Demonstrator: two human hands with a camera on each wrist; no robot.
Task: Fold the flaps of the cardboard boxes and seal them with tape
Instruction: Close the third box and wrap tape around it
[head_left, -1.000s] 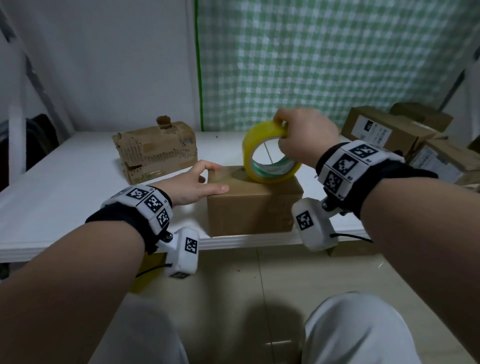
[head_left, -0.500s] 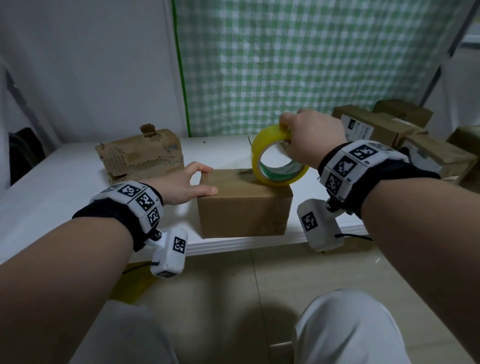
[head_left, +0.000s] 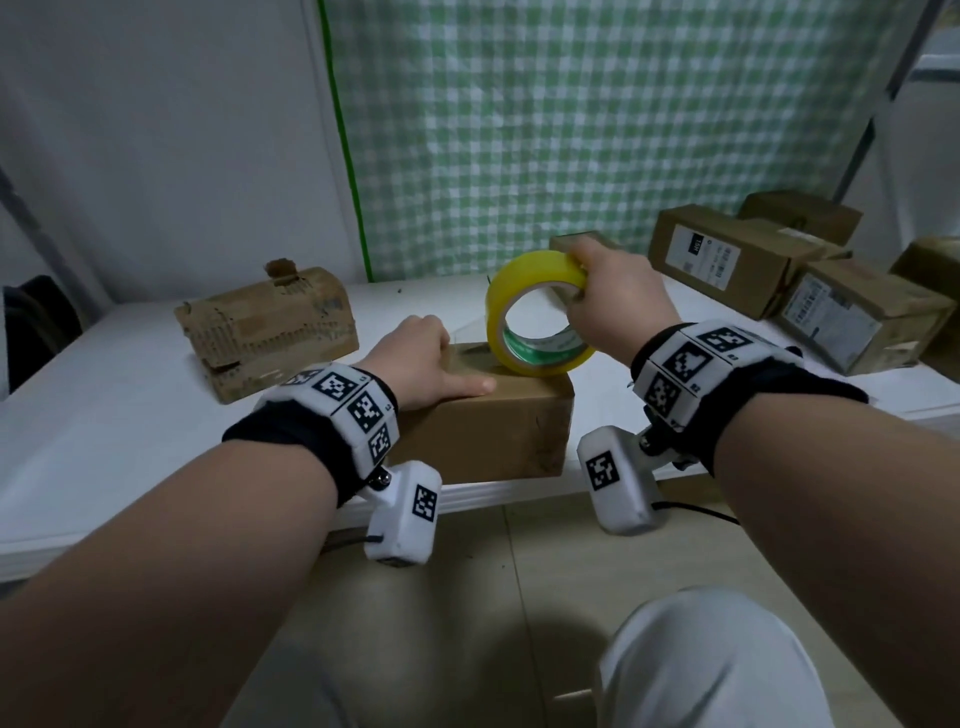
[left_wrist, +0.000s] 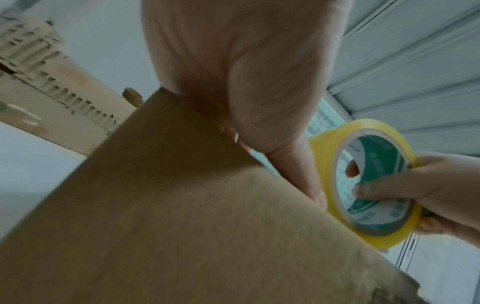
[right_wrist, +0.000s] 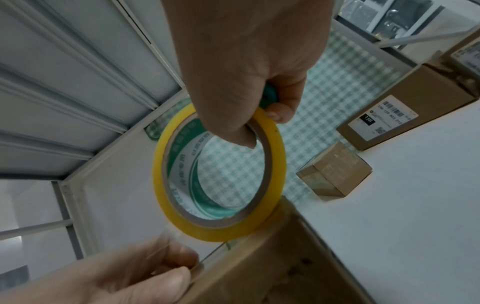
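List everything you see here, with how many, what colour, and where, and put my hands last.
cardboard box: one, brown, front edge of the table.
tape roll: one, yellow with green-printed core, standing on that box's top.
battered carton: one, tan, torn, back left.
small box: one, brown, behind the tape.
stacked boxes: at least four, brown, some with white labels, right side.
table: one, white.
checked cloth: one, green and white, behind.
left hand: on the box's top left end.
right hand: grips the roll.
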